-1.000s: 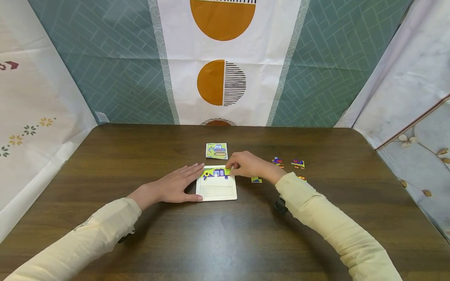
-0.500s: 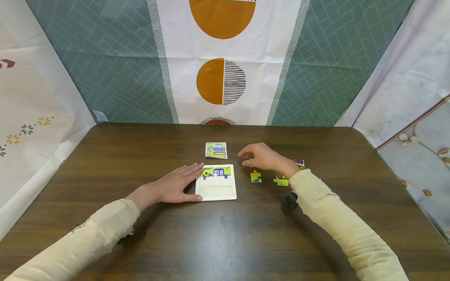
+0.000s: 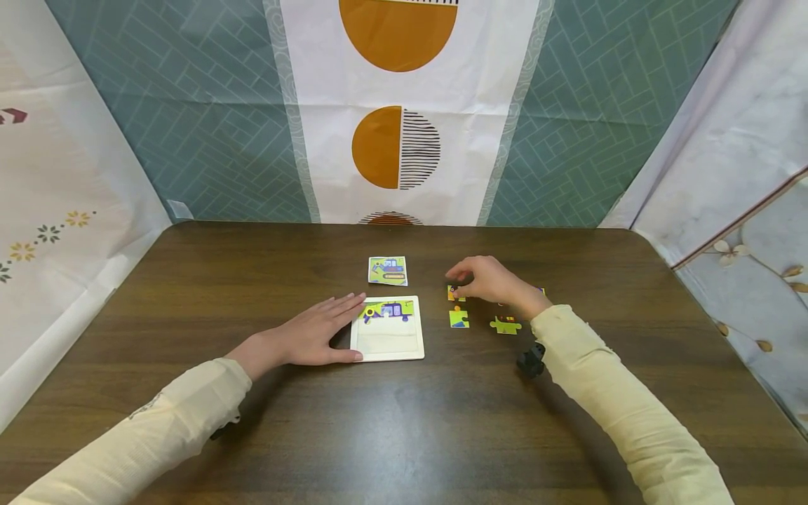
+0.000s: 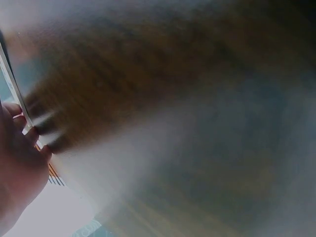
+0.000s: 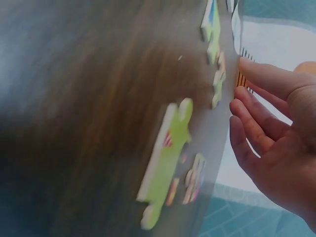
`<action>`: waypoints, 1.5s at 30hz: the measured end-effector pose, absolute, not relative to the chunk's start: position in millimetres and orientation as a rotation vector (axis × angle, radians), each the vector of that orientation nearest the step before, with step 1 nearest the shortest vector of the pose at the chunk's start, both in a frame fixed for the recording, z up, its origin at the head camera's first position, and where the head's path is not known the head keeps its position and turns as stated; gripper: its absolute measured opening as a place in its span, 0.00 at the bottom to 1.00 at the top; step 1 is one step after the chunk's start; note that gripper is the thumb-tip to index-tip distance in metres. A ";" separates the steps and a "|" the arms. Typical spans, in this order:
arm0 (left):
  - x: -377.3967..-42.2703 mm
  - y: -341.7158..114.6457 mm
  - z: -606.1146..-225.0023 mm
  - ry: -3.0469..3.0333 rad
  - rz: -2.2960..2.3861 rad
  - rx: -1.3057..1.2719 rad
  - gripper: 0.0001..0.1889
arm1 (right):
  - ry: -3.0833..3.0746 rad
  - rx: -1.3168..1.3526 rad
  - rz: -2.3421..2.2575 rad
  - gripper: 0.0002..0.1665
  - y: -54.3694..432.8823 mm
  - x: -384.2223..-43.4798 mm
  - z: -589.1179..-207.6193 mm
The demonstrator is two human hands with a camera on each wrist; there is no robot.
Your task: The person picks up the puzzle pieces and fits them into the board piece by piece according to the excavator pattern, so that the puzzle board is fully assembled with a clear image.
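My left hand lies with straight fingers along the left side of a white puzzle tray, thumb at its lower corner. Joined jigsaw pieces showing part of a purple vehicle on green fill the tray's upper row; its lower part is bare. To the right, my right hand hovers over loose pieces, fingers loosely bent, thumb apart and nothing between them. Its thumb overlaps a green and orange jigsaw piece in the head view. In the right wrist view the hand is beside several pieces lying on the table.
A picture card of a purple excavator lies behind the tray. A green corner piece and a wider green piece lie in front of the right hand. Another piece partly shows behind its wrist. Patterned cloths hang behind the brown table.
My right hand has left the tray's upper right corner and moved right, over the loose pieces, uncovering those near the tray. The left hand has stayed on the tray.
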State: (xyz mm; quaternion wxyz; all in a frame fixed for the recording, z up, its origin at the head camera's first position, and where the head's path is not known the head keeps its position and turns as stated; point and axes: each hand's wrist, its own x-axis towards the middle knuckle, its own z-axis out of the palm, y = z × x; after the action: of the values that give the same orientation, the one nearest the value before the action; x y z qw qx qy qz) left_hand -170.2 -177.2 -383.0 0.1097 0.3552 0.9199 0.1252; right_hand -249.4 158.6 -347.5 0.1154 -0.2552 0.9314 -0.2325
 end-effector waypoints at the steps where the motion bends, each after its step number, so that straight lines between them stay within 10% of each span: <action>1: -170.3 -177.3 -383.2 2.706 0.368 1.048 0.50 | 2.729 -0.734 -0.680 0.23 160.2 -249.7 -348.4; 45: -168.9 -176.5 -380.7 2.699 0.365 1.027 0.49 | 2.698 -0.736 -0.602 0.19 171.3 -254.0 -353.5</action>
State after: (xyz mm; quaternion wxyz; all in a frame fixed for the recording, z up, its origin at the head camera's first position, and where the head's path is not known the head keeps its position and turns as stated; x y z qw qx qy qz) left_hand -168.9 -176.5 -380.7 0.1151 0.3506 0.9210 0.1247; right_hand -254.0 171.3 -353.5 0.1400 -0.2547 0.9339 -0.2084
